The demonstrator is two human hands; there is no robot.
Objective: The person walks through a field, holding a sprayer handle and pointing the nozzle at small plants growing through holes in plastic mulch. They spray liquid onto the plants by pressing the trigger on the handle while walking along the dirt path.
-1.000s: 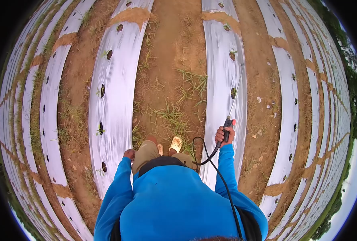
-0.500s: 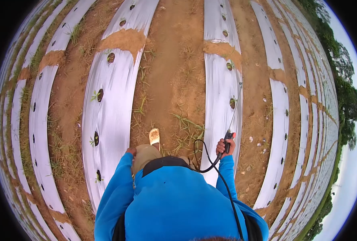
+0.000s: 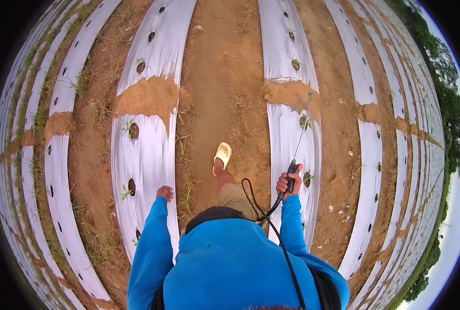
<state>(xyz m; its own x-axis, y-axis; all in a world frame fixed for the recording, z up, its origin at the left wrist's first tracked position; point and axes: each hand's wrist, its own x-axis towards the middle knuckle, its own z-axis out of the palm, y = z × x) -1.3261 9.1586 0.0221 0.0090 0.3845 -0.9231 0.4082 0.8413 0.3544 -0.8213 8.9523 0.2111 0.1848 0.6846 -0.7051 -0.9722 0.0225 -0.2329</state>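
Note:
My right hand [image 3: 288, 184] is wrapped round the black handle of a spray wand [image 3: 294, 169] with a red-orange part at its top. The wand's thin metal lance [image 3: 303, 129] points forward over the right plastic-covered bed [image 3: 287, 150], and its nozzle [image 3: 310, 95] is above a soil patch there. A black hose [image 3: 287, 248] loops from the handle back over my blue sleeve side. A small seedling [image 3: 305, 122] in a planting hole lies beside the lance. My left hand [image 3: 166, 193], fingers curled and holding nothing visible, hangs over the edge of the left bed [image 3: 149, 170].
I stand on a bare soil path [image 3: 214, 77] between two beds, one foot in a pale clog [image 3: 222, 152] ahead. Grass tufts [image 3: 186, 191] grow along the path's edge. Soil mounds [image 3: 149, 98] cross the silver sheeting. More parallel beds run on both sides, with trees [image 3: 449, 103] far right.
I have moved forward along the path, so beds and soil patches sit lower in view. One foot has swung ahead, and my left hand has moved out from my thigh. The wand stays in my right hand.

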